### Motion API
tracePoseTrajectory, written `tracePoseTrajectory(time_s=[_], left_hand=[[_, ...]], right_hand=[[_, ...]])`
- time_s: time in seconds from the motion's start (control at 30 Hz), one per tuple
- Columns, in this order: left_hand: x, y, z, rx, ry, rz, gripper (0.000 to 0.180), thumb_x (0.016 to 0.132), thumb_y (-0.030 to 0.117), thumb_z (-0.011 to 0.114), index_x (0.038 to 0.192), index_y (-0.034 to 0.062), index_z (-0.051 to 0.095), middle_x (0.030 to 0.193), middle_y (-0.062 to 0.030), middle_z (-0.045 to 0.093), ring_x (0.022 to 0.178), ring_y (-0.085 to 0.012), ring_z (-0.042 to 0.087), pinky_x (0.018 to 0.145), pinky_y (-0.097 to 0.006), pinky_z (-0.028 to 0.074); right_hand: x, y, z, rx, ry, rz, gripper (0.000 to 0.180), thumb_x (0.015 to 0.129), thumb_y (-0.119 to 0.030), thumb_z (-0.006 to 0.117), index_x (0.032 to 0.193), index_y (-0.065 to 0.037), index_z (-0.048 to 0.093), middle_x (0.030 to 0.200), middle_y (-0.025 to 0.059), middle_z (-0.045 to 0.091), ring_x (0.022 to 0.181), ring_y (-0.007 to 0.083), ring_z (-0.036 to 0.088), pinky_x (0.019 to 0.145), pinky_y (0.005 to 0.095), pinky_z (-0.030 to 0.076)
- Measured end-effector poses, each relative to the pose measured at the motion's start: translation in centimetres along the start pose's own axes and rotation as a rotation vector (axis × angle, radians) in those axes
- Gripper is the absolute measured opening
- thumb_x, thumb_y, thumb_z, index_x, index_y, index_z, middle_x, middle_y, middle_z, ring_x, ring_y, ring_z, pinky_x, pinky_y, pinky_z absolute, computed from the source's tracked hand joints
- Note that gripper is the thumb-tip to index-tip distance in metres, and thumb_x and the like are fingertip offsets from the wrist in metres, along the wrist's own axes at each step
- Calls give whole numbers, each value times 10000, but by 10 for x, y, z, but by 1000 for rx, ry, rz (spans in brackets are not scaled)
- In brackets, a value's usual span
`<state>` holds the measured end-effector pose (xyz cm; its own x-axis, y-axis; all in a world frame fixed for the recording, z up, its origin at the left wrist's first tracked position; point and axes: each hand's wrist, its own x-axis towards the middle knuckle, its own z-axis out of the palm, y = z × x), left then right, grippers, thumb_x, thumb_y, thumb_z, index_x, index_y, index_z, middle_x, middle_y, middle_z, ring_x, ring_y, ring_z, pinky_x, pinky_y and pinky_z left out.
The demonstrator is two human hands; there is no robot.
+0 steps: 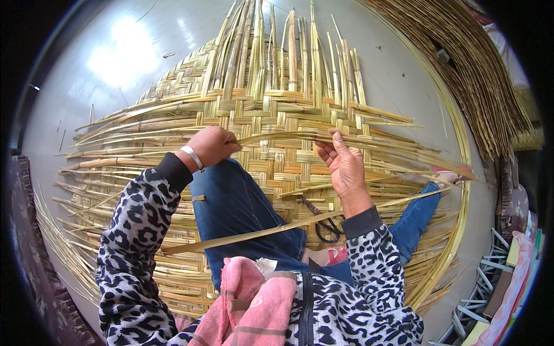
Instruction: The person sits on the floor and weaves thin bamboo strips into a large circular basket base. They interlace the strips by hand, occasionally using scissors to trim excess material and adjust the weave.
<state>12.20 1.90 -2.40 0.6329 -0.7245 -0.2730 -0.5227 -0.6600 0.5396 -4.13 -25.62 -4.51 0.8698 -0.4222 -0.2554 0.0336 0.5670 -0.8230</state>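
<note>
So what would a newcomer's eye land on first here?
Probably the big yellowish woven mat in the middle of the floor, with loose ends bristling at the far side and to left and right. Next, the pale strip running over it between the left grip and right grip. Then the leopard-print sleeves at either side, and dark scissors near the right forearm.
</note>
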Motion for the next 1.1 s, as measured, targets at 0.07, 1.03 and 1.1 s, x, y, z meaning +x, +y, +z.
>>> tracePoseTrajectory(time_s=[0.07, 1.03, 1.1], left_hand=[[2, 1, 1, -306, -115, -24, 259, 913, 241, 643, 884, -9, 703, 683, -105, 680, 591, -179, 669, 567, -309, 532], [148, -219, -63, -1364, 1218, -564, 163, 960, 100, 563, 1046, -38, 572, 851, -157, 685, 709, -254, 714, 538, -311, 579], [171, -216, -59, -1310, 1082, -570, 180, 982, 138, 523, 1054, -22, 565, 868, -149, 687, 712, -248, 715, 517, -301, 568]], right_hand=[[11, 4, 5, -57, 3, 16, 209, 957, -208, 629, 1096, -52, 643, 975, 96, 699, 876, 202, 691, 746, 286, 577], [253, 44, 115, -788, -276, 258, 500, 1022, -225, 476, 1399, 88, 374, 1291, 235, 555, 1080, 240, 628, 862, 306, 553], [280, 49, 126, -873, -317, 251, 504, 1019, -218, 474, 1413, 78, 367, 1314, 232, 544, 1071, 230, 636, 841, 294, 549]])
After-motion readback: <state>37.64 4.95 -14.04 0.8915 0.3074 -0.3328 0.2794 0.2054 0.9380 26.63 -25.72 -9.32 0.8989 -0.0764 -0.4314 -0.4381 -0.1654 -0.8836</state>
